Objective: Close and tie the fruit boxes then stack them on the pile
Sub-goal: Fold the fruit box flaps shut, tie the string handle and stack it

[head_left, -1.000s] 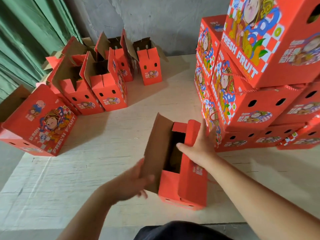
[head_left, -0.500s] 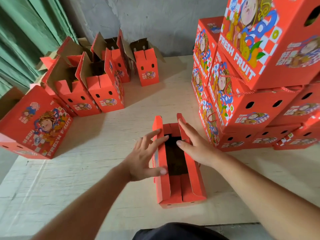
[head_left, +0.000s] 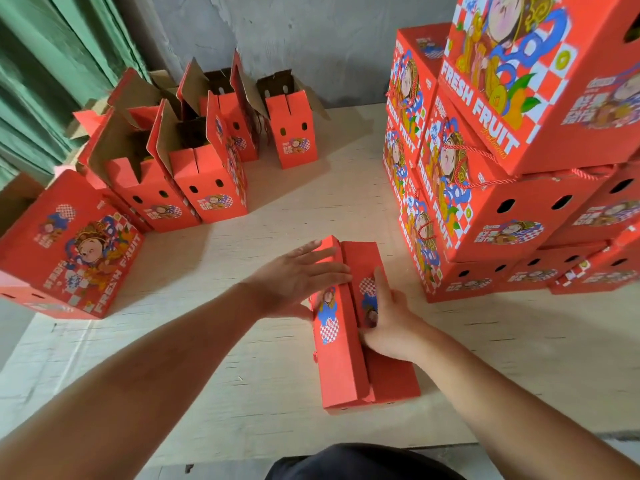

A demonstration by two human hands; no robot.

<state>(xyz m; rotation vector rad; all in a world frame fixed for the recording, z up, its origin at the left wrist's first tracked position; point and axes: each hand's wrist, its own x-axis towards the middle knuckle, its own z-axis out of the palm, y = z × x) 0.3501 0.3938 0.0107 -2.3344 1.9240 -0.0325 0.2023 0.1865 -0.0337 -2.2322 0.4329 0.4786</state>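
A red fruit box (head_left: 349,362) stands on the pale table in front of me, its two long top flaps folded down so they meet along the middle. My left hand (head_left: 298,278) lies flat on the left flap with fingers spread. My right hand (head_left: 388,320) presses on the right flap, thumb pointing up along it. A small red cord end (head_left: 315,356) shows at the box's left side. The pile of closed, tied boxes (head_left: 491,202) rises at the right, close to the box.
Several open boxes (head_left: 204,168) with raised flaps stand at the back left. A closed box (head_left: 69,247) leans at the far left edge. A green curtain (head_left: 52,64) and grey wall lie behind. The table's front edge (head_left: 311,452) is near my body.
The box's flaps stood up and open a second ago. Both hands have folded them down, and the top is now shut under my palms.
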